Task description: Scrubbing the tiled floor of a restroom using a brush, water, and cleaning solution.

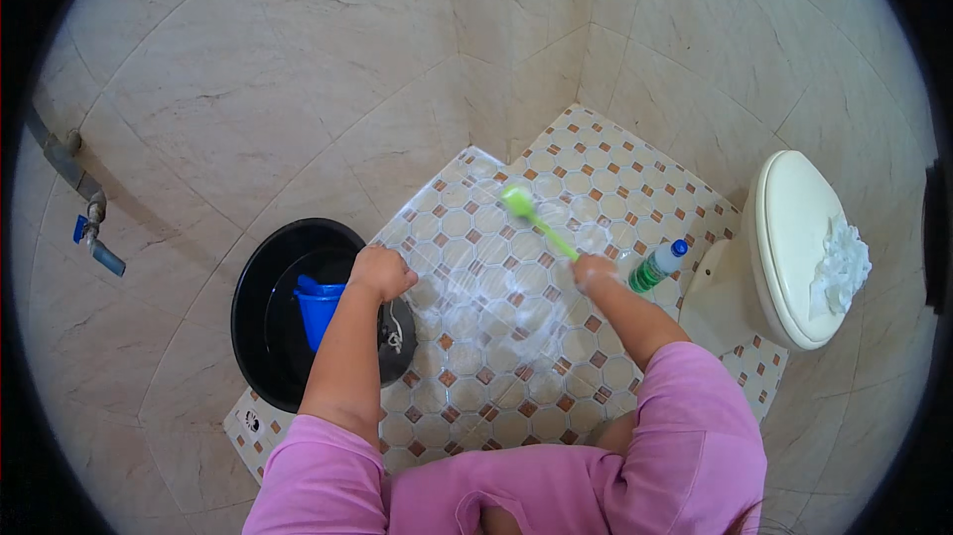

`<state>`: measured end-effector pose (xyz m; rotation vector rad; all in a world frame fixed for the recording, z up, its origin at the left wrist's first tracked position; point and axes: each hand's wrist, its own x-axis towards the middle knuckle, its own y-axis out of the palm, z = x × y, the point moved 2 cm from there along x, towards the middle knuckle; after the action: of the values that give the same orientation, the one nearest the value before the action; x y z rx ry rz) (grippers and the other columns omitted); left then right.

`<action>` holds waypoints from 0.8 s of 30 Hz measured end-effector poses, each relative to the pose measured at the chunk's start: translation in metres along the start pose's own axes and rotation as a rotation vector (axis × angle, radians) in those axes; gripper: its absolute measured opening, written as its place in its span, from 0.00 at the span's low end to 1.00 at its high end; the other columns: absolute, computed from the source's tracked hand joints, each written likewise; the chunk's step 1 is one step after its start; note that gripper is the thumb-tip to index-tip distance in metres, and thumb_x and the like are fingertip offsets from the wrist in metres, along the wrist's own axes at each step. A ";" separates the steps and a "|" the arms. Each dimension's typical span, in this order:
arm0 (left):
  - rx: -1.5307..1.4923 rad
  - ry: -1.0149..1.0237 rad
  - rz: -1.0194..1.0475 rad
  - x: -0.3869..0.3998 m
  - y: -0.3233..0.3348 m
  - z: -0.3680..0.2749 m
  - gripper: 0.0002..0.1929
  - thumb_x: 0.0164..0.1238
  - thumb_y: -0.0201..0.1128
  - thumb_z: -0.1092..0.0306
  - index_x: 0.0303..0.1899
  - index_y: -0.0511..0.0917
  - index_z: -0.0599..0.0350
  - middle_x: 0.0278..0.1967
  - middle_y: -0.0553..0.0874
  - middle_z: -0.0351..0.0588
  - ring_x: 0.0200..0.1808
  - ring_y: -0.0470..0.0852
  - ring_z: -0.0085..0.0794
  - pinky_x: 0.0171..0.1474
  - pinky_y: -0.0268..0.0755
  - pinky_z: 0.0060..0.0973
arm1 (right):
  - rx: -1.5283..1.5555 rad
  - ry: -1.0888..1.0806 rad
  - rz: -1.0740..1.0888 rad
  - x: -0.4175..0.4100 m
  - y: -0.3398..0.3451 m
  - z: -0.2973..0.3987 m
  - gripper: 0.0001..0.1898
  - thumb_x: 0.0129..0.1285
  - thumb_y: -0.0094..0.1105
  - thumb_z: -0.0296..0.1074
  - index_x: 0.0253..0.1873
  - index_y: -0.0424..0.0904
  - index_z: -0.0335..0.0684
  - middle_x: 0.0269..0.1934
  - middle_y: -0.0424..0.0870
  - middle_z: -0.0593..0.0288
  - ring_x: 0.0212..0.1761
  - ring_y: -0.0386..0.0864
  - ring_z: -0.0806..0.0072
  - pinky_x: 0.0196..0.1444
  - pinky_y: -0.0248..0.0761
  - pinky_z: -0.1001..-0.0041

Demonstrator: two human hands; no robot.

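My right hand (594, 272) grips the light green handle of a brush (555, 239). Its blurred green head (517, 200) is against the foamy floor tiles, up and to the left of the hand. At the right edge of a round black plastic tub (249, 319), my left hand (383, 273) is closed over the rim. A blue plastic mug (318, 312) sits inside the tub, partly covered by my left forearm. Knotted white cord (395, 328) shows at the tub's right side, just below that hand. White suds (495, 304) spread over the patterned floor between my hands.
Right of my right hand stands a bottle (659, 265) of green liquid with a blue cap. Beyond it is a toilet (797, 237), lid down, with crumpled white material (841, 267) on top. A wall tap (95, 233) projects at left. A floor drain (253, 421) lies below the tub.
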<state>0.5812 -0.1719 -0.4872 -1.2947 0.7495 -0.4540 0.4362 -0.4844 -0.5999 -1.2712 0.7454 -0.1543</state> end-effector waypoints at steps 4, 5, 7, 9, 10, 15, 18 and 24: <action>-0.018 -0.080 0.089 -0.003 -0.007 -0.003 0.17 0.49 0.50 0.52 0.23 0.81 0.55 0.30 0.82 0.50 0.38 0.77 0.41 0.47 0.66 0.32 | -0.221 -0.377 0.190 -0.039 -0.002 0.045 0.27 0.61 0.34 0.56 0.47 0.71 0.37 0.43 0.77 0.52 0.45 0.75 0.60 0.46 0.67 0.62; -0.012 -0.077 0.100 -0.004 -0.009 -0.004 0.17 0.48 0.50 0.52 0.23 0.81 0.55 0.30 0.82 0.50 0.38 0.78 0.40 0.46 0.67 0.32 | -0.230 -0.328 0.176 -0.029 -0.003 0.040 0.26 0.60 0.35 0.57 0.47 0.72 0.40 0.44 0.77 0.53 0.45 0.75 0.60 0.46 0.67 0.62; -0.003 -0.078 0.111 0.000 -0.010 -0.004 0.17 0.48 0.50 0.53 0.24 0.81 0.56 0.30 0.82 0.50 0.38 0.78 0.40 0.46 0.67 0.32 | -0.174 -0.154 0.084 -0.011 -0.017 0.020 0.24 0.59 0.38 0.54 0.45 0.75 0.41 0.43 0.78 0.54 0.44 0.76 0.59 0.45 0.68 0.62; -0.015 -0.078 0.143 0.006 -0.010 -0.008 0.17 0.48 0.50 0.53 0.24 0.81 0.56 0.29 0.82 0.50 0.36 0.78 0.40 0.44 0.68 0.32 | -0.025 0.061 -0.035 0.018 -0.017 -0.007 0.23 0.60 0.38 0.53 0.43 0.76 0.40 0.42 0.78 0.54 0.43 0.76 0.59 0.44 0.69 0.63; -0.008 -0.065 0.123 0.007 -0.012 -0.008 0.17 0.48 0.50 0.53 0.24 0.81 0.56 0.29 0.82 0.50 0.34 0.79 0.40 0.42 0.69 0.32 | -0.027 0.053 -0.029 0.023 -0.011 -0.008 0.23 0.60 0.38 0.53 0.43 0.76 0.40 0.42 0.78 0.54 0.43 0.76 0.59 0.44 0.69 0.63; -0.018 -0.043 0.021 0.002 -0.001 0.004 0.18 0.48 0.51 0.51 0.17 0.79 0.54 0.22 0.80 0.50 0.29 0.78 0.43 0.36 0.70 0.35 | -0.204 -0.288 0.161 -0.025 0.007 0.042 0.25 0.60 0.37 0.54 0.45 0.74 0.39 0.40 0.78 0.52 0.42 0.76 0.59 0.46 0.68 0.63; -0.048 -0.008 -0.008 0.004 -0.002 0.001 0.17 0.47 0.51 0.52 0.16 0.79 0.55 0.20 0.79 0.51 0.28 0.78 0.44 0.35 0.69 0.35 | -0.234 -0.379 0.190 -0.017 0.016 0.036 0.26 0.59 0.37 0.56 0.44 0.73 0.39 0.38 0.79 0.52 0.40 0.77 0.58 0.42 0.69 0.61; -0.050 -0.039 0.134 0.011 -0.004 0.005 0.16 0.47 0.52 0.54 0.16 0.79 0.55 0.20 0.79 0.51 0.28 0.78 0.43 0.36 0.69 0.34 | -0.098 -0.375 0.200 -0.006 -0.024 0.089 0.21 0.56 0.47 0.45 0.47 0.65 0.32 0.34 0.78 0.45 0.37 0.77 0.56 0.38 0.70 0.62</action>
<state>0.5923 -0.1771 -0.4851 -1.2873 0.8139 -0.3024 0.4905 -0.4173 -0.5664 -1.2635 0.5546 0.2801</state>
